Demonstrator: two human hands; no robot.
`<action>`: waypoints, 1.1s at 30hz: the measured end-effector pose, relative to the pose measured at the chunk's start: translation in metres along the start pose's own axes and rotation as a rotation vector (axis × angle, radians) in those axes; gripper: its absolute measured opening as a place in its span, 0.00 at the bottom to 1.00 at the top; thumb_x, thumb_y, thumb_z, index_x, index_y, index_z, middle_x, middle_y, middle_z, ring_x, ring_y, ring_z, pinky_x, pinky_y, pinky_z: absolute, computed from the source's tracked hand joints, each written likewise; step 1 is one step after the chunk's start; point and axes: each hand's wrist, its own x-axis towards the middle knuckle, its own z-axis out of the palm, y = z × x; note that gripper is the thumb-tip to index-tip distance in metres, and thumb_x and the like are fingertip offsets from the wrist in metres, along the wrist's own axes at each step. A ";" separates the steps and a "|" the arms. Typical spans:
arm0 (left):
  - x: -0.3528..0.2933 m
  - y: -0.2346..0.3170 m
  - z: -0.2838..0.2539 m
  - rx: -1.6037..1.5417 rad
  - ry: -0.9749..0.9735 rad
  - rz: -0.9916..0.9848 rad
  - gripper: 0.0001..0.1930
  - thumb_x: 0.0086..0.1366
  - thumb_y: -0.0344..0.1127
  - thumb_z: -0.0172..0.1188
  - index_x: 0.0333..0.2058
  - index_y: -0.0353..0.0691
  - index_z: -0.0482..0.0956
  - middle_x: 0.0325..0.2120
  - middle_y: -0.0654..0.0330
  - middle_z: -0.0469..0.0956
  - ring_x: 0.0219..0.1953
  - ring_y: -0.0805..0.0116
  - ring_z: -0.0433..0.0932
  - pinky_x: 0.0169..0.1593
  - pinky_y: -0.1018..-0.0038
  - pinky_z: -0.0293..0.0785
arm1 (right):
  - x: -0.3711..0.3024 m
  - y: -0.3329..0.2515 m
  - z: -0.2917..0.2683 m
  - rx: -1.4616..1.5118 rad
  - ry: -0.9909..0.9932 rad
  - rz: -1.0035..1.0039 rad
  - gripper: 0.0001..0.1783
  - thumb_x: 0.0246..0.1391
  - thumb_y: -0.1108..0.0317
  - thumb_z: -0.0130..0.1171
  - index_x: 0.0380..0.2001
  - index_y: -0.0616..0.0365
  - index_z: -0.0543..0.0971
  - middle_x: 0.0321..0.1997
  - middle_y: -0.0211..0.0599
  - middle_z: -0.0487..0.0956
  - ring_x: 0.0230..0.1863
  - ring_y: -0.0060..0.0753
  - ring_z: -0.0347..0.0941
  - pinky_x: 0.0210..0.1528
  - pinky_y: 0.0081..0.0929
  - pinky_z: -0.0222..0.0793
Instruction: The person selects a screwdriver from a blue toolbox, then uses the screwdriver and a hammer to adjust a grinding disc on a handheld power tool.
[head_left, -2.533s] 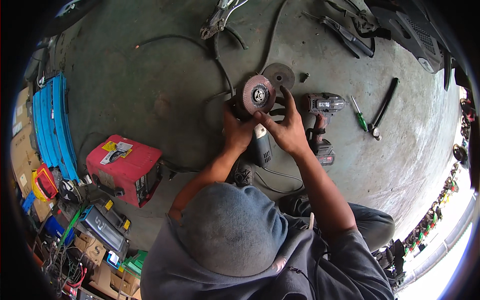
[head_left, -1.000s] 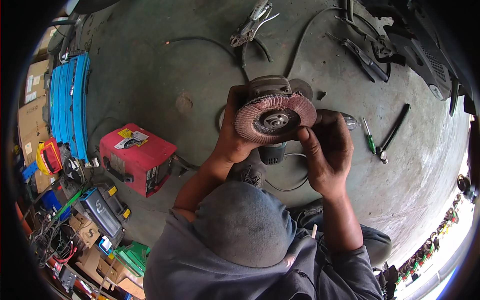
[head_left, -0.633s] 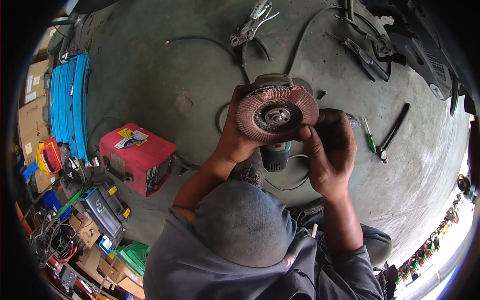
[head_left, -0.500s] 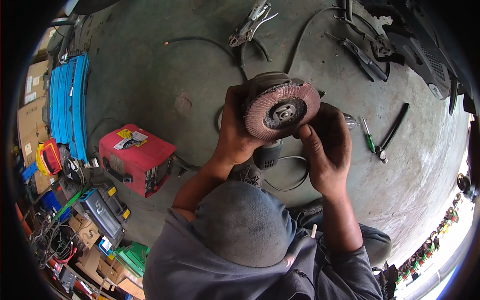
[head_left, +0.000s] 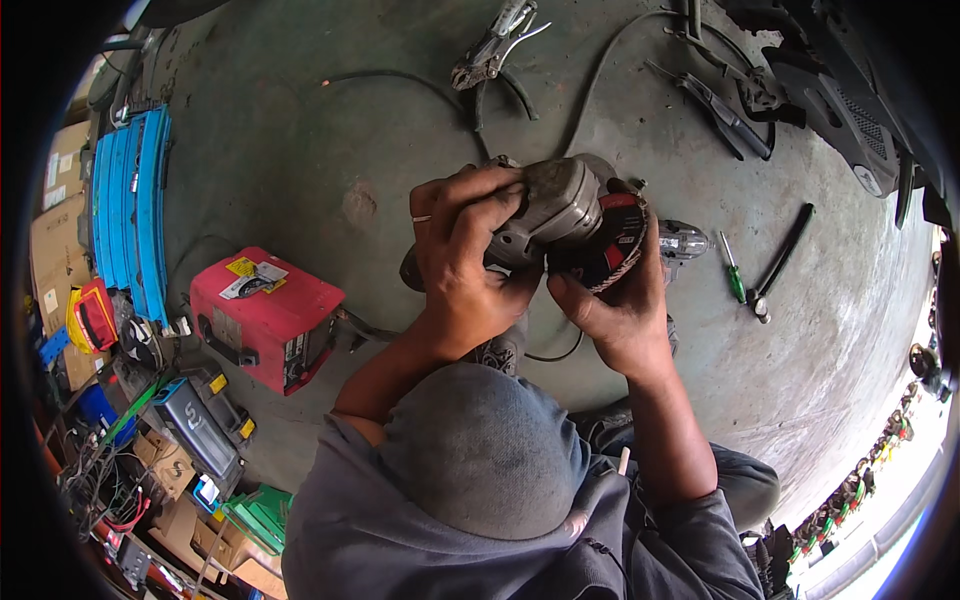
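My left hand (head_left: 462, 262) is wrapped round the body of an angle grinder (head_left: 562, 200), whose grey metal gear head faces up. A ring shows on one finger. On the other side, my right hand (head_left: 630, 300) grips the rim of the flap disc (head_left: 618, 245), thumb on one side and fingers round the edge. The disc's dark backing with red patches is turned toward the view; most of its abrasive face is hidden. Both hands hold the tool above the floor, in front of my body. Much of the grinder's handle is covered by my left hand.
A red welding machine (head_left: 265, 315) stands left, near blue panels (head_left: 132, 215). Locking pliers (head_left: 495, 45) and a cable (head_left: 400, 75) lie ahead. To the right are a grey power tool (head_left: 685, 240), a green-handled screwdriver (head_left: 735, 275), a hammer (head_left: 785, 260) and an electrode holder (head_left: 725, 120).
The grinder has been turned over, so the gear head and disc backing show instead of the abrasive face. My right hand has moved left and closed round the disc's edge.
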 end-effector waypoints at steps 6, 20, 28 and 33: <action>0.004 0.002 -0.002 0.070 -0.066 0.039 0.32 0.34 0.22 0.67 0.43 0.40 0.70 0.46 0.56 0.74 0.48 0.57 0.68 0.50 0.62 0.66 | 0.002 -0.005 -0.009 0.078 -0.068 0.075 0.49 0.41 0.81 0.66 0.64 0.59 0.50 0.51 0.38 0.67 0.52 0.29 0.67 0.57 0.30 0.66; -0.005 -0.001 0.009 -0.195 -0.004 -0.198 0.32 0.34 0.24 0.71 0.43 0.37 0.69 0.46 0.52 0.73 0.44 0.52 0.70 0.46 0.60 0.68 | 0.000 -0.011 0.005 0.016 0.072 0.019 0.51 0.41 0.77 0.70 0.63 0.61 0.48 0.48 0.45 0.74 0.52 0.33 0.73 0.56 0.31 0.68; 0.012 -0.048 0.002 -0.788 -0.396 -0.277 0.38 0.46 0.52 0.71 0.50 0.32 0.69 0.51 0.52 0.72 0.54 0.58 0.69 0.56 0.64 0.64 | -0.016 -0.002 -0.026 0.211 0.039 0.116 0.40 0.42 0.60 0.68 0.56 0.63 0.61 0.44 0.38 0.73 0.44 0.29 0.70 0.48 0.28 0.68; 0.017 -0.067 0.031 -1.031 -0.847 -0.316 0.46 0.45 0.56 0.70 0.58 0.32 0.65 0.52 0.50 0.71 0.56 0.62 0.69 0.61 0.67 0.60 | -0.024 0.007 -0.037 0.416 0.025 0.313 0.38 0.45 0.54 0.63 0.55 0.63 0.62 0.43 0.41 0.74 0.43 0.33 0.73 0.43 0.30 0.73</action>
